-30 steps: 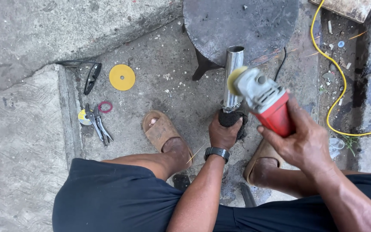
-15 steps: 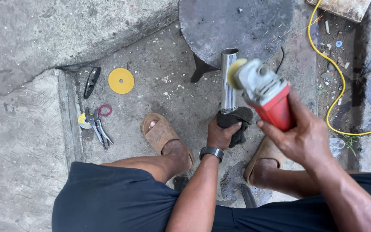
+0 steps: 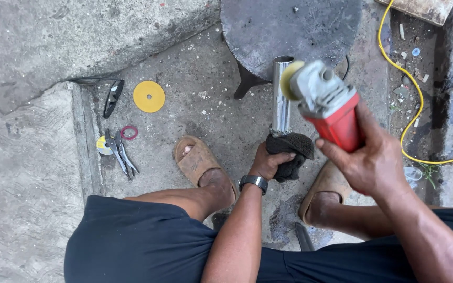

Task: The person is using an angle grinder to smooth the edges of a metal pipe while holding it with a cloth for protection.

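Pipe [image 3: 281,94] upright at frame centre, left hand [image 3: 268,162] clenched on rag [image 3: 292,152] at its base; right hand [image 3: 373,157] grips grinder [image 3: 326,105], disc beside pipe top.

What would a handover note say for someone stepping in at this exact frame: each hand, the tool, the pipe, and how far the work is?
Left hand: grips a dark cloth wrapped round the foot of the upright steel pipe.
Right hand: holds the red and grey angle grinder, its yellowish disc against the pipe's top edge.
Nearby on the concrete: spare yellow disc, pliers.
Done: pipe steadied, grinder brought up.
Left: working the pipe's top; no finished surface can be made out.
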